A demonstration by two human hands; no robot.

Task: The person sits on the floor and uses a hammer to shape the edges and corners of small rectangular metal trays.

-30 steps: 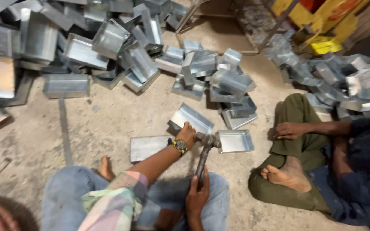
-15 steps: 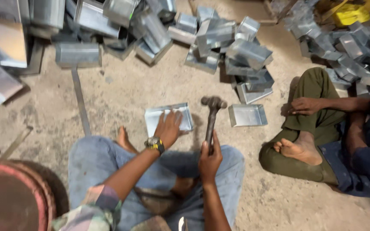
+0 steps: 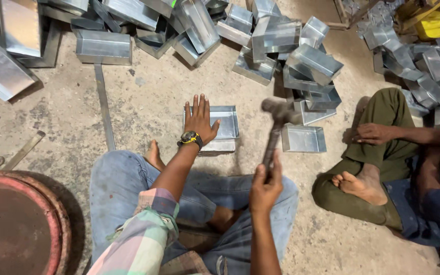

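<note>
Galvanised shallow rectangular sheet-metal tray (image 3: 224, 125) now pinned flat on concrete floor (image 3: 143, 104) under spread left hand (image 3: 199, 119). Right hand (image 3: 265, 184) clenched around dark steel hammer (image 3: 276, 127), raised higher than before, blurred, right of tray.

A shallow, shiny metal tray (image 3: 225, 125) lies flat on the concrete floor, open side up. A wooden-handled hammer (image 3: 273, 130) stands raised just right of it, head blurred.
</note>
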